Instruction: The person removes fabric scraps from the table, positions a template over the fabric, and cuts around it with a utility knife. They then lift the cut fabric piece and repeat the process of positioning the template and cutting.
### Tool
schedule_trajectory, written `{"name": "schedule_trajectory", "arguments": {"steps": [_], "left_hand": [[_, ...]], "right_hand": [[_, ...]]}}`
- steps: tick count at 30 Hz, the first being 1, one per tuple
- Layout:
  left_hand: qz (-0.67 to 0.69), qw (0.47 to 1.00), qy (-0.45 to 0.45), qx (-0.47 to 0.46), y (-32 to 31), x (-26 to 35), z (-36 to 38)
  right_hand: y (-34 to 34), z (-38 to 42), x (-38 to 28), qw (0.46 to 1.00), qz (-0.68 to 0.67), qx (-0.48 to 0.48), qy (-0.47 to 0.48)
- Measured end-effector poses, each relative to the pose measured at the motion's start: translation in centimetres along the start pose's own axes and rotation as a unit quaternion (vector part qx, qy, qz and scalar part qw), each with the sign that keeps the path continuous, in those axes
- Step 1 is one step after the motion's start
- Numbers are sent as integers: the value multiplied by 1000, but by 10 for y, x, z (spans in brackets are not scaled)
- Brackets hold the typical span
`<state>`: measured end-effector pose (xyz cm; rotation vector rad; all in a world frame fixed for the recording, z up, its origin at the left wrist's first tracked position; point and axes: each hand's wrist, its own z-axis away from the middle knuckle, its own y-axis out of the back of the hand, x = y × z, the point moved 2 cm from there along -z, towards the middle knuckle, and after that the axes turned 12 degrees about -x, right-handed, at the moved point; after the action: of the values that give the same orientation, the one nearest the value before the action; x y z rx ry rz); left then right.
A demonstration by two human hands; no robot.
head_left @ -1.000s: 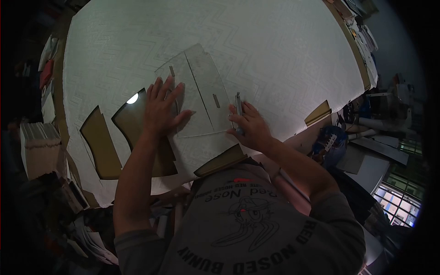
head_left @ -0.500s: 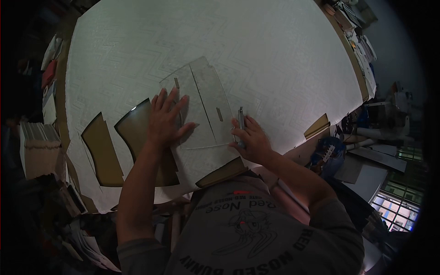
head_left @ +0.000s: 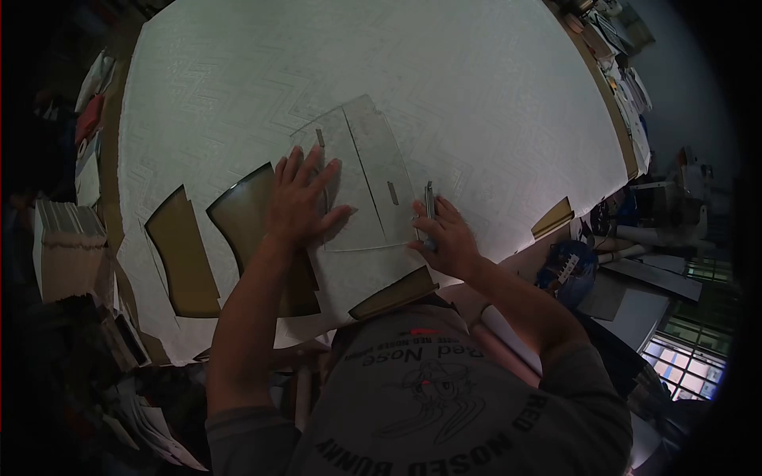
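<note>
My left hand (head_left: 302,198) lies flat with its fingers spread on the left part of a clear template (head_left: 361,182). The template has a dark line down it and two small slots. It rests on white, zigzag-patterned sheet material (head_left: 492,95). My right hand (head_left: 448,244) is closed around a slim metal utility knife (head_left: 429,202) at the template's lower right edge. The knife's lower end is hidden by my fingers. Curved cut-out openings (head_left: 186,262) show brown board beneath, left of and below the template.
Stacked card or paper (head_left: 71,254) stands left of the table. Papers and small items (head_left: 623,103) line the right edge. A blue bundle (head_left: 567,262) and flat boards (head_left: 635,305) are at the lower right, near a barred window (head_left: 686,365).
The sheet, template and both hands appear slightly further right in view. My left hand stays pressed on the template, and my right hand still grips the knife beside its edge.
</note>
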<state>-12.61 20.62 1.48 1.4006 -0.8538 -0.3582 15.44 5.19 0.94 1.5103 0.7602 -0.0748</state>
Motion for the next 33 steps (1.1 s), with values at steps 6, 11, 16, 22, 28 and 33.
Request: {"name": "schedule_trajectory", "arguments": {"steps": [6, 11, 16, 22, 28, 33], "left_hand": [[5, 1000, -7, 10, -2, -1, 0], [4, 1000, -7, 17, -3, -3, 1], [9, 1000, -15, 26, -7, -5, 2], [-24, 1000, -3, 9, -1, 3, -3], [53, 982, 80, -162, 14, 42, -36], [-46, 958, 89, -268, 23, 74, -56]], "right_hand": [[1, 0, -2, 1000, 10, -2, 1], [0, -1, -3, 1000, 23, 0, 1], [-1, 1, -3, 1000, 26, 2, 6], [-1, 1, -4, 1000, 23, 9, 2], [-1, 1, -4, 1000, 10, 21, 1], [-1, 10, 4, 999, -17, 31, 9]]}}
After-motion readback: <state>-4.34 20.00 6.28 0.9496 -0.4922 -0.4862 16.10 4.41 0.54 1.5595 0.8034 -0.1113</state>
